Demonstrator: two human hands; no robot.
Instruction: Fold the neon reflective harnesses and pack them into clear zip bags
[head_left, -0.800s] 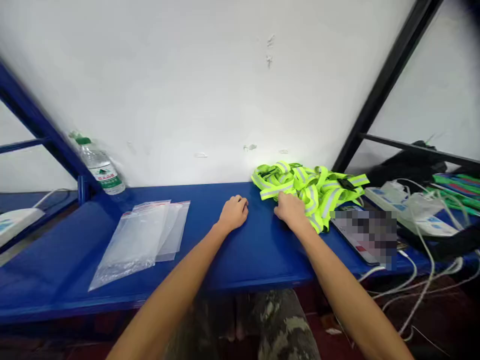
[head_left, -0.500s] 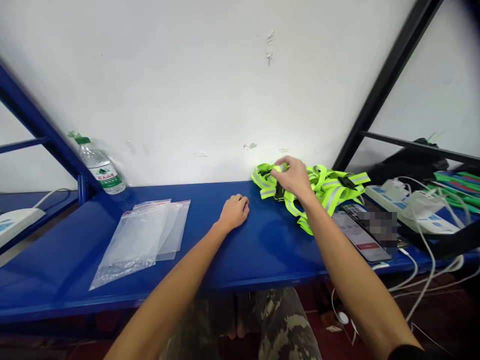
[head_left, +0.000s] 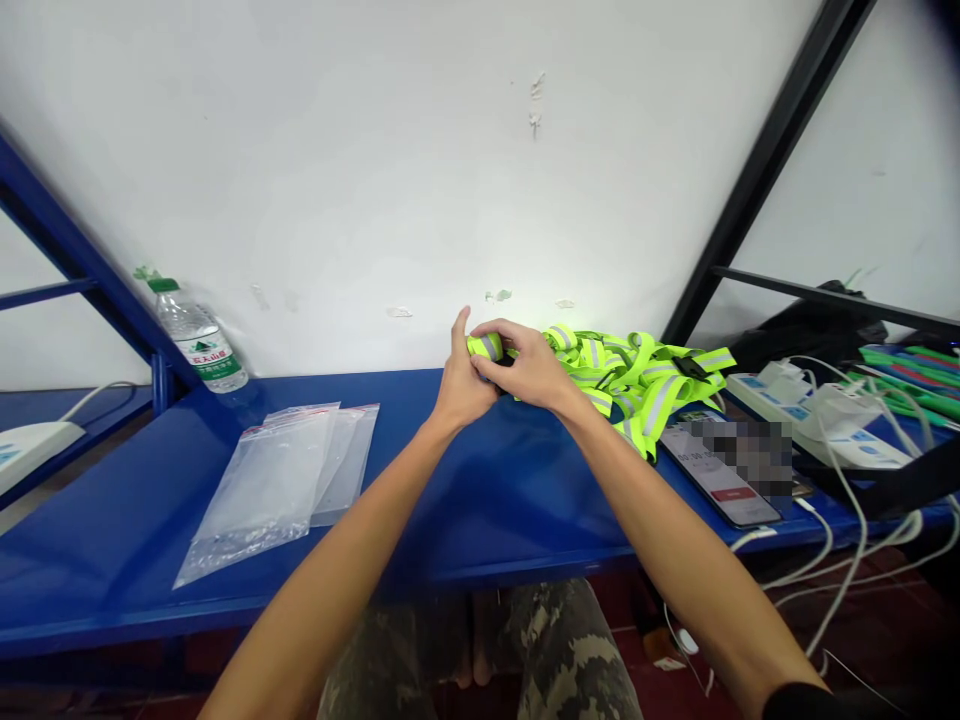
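Note:
A neon yellow-green reflective strap (head_left: 486,346) with a grey stripe is held between my two hands, above the back of the blue table. My right hand (head_left: 531,368) is closed on it, fingers and thumb curled round its right side. From the left, my left hand (head_left: 466,382) grips the same strap, one digit pointing up. The hands hide most of the held part. Just right of them lies a tangled heap of the same reflective straps (head_left: 656,385), with black buckles; whether the held piece joins the heap is not clear.
Clear zip bags (head_left: 262,490) lie on the blue table (head_left: 510,500) at left, and a water bottle (head_left: 201,340) leans by the frame post. To the right are a phone (head_left: 720,475), a white power strip (head_left: 832,425) and loose cables. A white wall stands behind.
My right hand has moved left from the heap, bringing a strap along. My left hand has risen from the table to meet it and now grips the strap too.

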